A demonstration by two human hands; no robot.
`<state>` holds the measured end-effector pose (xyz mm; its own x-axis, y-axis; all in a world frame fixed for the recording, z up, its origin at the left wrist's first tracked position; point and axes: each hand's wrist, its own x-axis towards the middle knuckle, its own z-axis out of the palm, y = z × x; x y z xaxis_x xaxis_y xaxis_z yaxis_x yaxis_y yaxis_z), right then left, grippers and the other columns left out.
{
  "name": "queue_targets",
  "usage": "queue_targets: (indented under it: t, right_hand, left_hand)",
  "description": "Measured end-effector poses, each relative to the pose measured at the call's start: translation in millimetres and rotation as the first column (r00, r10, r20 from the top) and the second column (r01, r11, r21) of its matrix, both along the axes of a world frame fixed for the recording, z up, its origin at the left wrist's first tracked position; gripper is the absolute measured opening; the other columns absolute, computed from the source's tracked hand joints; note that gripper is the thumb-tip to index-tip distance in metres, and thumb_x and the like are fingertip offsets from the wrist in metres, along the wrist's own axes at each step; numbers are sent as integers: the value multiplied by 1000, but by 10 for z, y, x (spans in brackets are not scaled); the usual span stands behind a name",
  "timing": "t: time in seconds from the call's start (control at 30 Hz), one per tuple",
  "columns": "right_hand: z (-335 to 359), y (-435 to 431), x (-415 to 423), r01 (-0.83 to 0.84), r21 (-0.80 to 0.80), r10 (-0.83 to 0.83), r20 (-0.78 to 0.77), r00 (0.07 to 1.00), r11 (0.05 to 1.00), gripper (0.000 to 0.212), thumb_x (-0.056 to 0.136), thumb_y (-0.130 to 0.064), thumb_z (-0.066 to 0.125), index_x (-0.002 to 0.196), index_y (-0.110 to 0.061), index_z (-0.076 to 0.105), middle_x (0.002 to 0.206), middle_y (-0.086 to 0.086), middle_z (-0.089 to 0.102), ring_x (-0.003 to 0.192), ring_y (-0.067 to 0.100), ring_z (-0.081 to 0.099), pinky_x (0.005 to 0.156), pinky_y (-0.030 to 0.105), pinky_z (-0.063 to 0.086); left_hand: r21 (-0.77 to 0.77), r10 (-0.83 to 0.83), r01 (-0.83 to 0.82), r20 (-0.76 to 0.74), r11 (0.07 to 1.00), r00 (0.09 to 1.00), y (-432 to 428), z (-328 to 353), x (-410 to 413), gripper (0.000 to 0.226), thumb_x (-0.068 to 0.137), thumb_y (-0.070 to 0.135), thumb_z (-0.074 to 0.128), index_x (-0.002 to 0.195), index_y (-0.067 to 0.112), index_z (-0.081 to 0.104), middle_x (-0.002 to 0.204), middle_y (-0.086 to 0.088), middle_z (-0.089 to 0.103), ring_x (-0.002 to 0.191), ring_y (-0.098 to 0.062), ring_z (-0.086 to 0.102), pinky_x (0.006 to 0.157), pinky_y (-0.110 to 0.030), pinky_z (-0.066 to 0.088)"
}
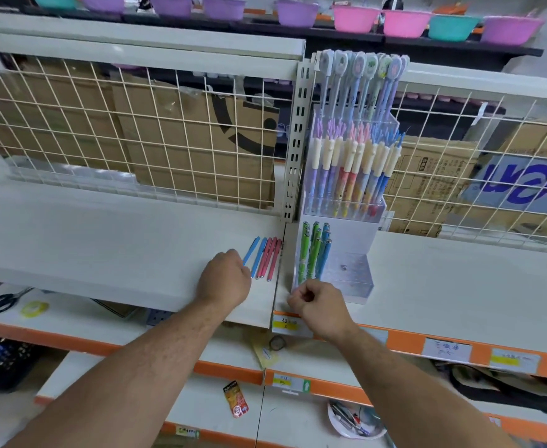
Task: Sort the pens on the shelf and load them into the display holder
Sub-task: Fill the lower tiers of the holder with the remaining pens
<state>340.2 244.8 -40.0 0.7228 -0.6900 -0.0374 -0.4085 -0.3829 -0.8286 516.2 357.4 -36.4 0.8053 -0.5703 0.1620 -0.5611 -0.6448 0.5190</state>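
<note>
Several loose pens lie side by side on the white shelf [130, 240]: two blue pens [252, 250] on the left and three pink pens [270, 258] on the right. My left hand [225, 278] has its fingers curled at the lower end of the leftmost blue pen, and its knuckles hide that tip. A clear tiered display holder [357, 281] stands just to the right. Green and blue pens [314, 253] stand in its front tier and pastel pens [351, 169] fill the upper tiers. My right hand [317, 302] is curled in front of the holder's lower left corner, with nothing visible in it.
A wire grid [136, 124] backs the shelf, with cardboard boxes behind it. A slotted metal upright [294, 150] stands left of the holder. Scissors [5, 299] and a tape roll [34, 308] lie on the lower shelf. Coloured bowls [352, 17] line the top.
</note>
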Motion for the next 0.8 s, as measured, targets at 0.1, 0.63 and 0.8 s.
queue_targets:
  t: [0.1,0.63,0.8]
  right_hand:
    - [-58,-3,17,14,-6,-14,16,1000,1000,15,85,-23,73,72,-19,67,71,-17,69,65,-6,62,54,7,42]
    - [-135,-7,33,82,27,-84,103,991,996,28,86,-14,69,60,-22,62,60,-23,65,60,-10,61,54,5,42]
    - [-125,1,33,78,27,-81,102,991,997,29,87,-14,69,60,-21,61,59,-23,64,60,-9,60,53,5,42]
  left_hand:
    - [65,6,-2,-57,998,998,-114,30,111,16,96,29,58,93,14,57,88,-2,61,74,-17,57,58,-28,44]
    - [327,12,11,-67,945,998,-361,31,283,17,88,14,64,103,9,59,80,-1,53,72,-19,56,49,-26,38]
    - [403,16,10,-61,915,998,-324,81,294,21,88,16,62,108,10,63,77,-1,54,69,-18,56,52,-26,42]
